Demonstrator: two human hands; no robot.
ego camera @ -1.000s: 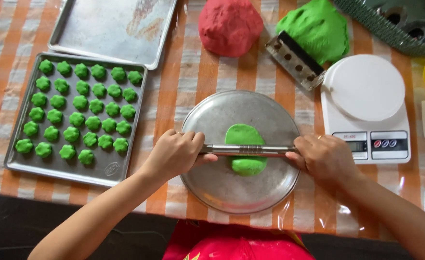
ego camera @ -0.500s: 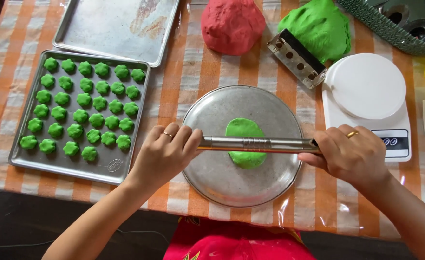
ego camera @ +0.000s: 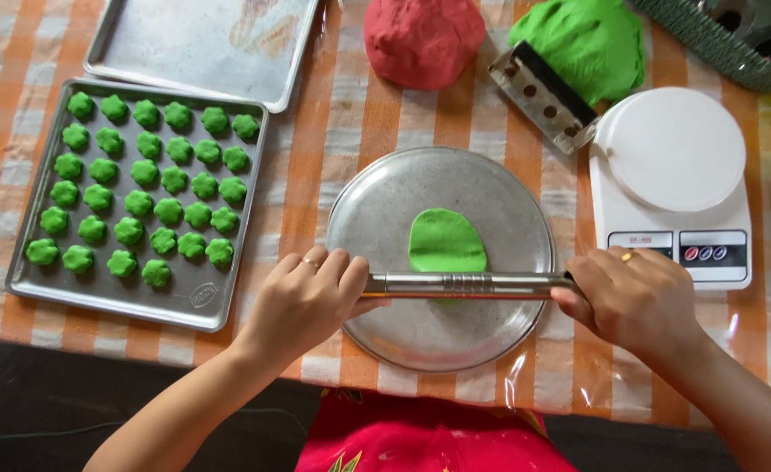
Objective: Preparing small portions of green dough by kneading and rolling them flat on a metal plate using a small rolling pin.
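A flattened oval of green dough (ego camera: 446,239) lies on a round metal plate (ego camera: 376,210) in the middle of the table. Across the plate's near half lies a metal rolling pin (ego camera: 468,284), at the dough's near edge. My left hand (ego camera: 307,301) grips the pin's left end. My right hand (ego camera: 634,301) grips its right end; both hands wear a ring.
A baking tray (ego camera: 195,297) at the left holds several small green flower-shaped dough pieces (ego camera: 141,188). Behind it lies a bare tray (ego camera: 202,44). At the back sit a red dough lump (ego camera: 423,39), a green dough lump (ego camera: 582,44) and a metal scraper (ego camera: 542,96). A white kitchen scale (ego camera: 674,175) stands at the right.
The rolling pin has moved toward me, from over the middle of the dough to its near edge. The dough looks flatter and more spread out.
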